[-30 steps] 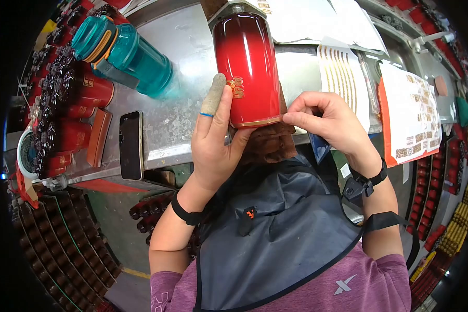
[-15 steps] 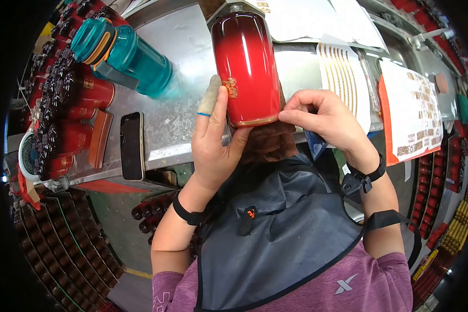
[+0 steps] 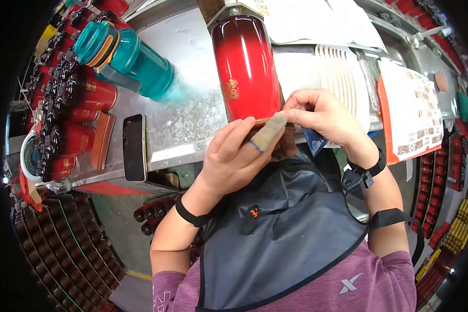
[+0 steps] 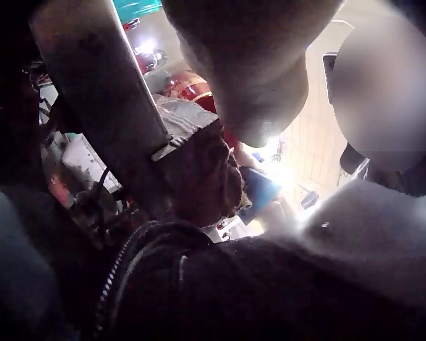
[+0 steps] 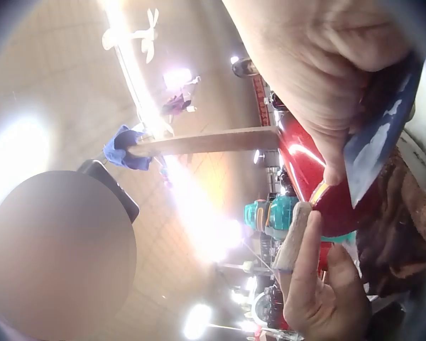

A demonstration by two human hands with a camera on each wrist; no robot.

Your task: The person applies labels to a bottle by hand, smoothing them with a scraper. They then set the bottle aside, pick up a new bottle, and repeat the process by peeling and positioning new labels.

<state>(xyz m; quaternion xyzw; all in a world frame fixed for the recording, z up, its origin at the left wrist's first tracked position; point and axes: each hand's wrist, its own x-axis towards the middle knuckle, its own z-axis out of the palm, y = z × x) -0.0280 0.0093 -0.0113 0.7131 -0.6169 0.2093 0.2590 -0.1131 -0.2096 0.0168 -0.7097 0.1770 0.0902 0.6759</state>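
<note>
A glossy red bottle (image 3: 249, 73), darker at its shoulder and bearing a gold emblem, lies with its base toward the person. At the base edge a thin gold strip (image 5: 318, 194) shows, and my right hand (image 3: 325, 117) pinches it between thumb and index finger. My left hand (image 3: 236, 158) is just below the base, fingers extended toward the right fingertips. A worn cloth finger cot (image 3: 269, 134) covers one left finger, its tip at the strip in the right wrist view. Brown cloth (image 5: 394, 241) is bunched under the bottle's base. The left wrist view is mostly dark.
On the metal bench, a teal water bottle (image 3: 143, 67) and a phone (image 3: 134, 148) are at left, beside clustered red bottles (image 3: 80, 138). A sheet of gold strips (image 3: 340, 78) and an orange-edged label sheet (image 3: 413, 112) are at right. Something blue (image 3: 314, 141) hangs below the right hand.
My left hand has left the bottle's left side and moved right, bringing the covered finger across the base to the right fingertips. The right hand has barely moved.
</note>
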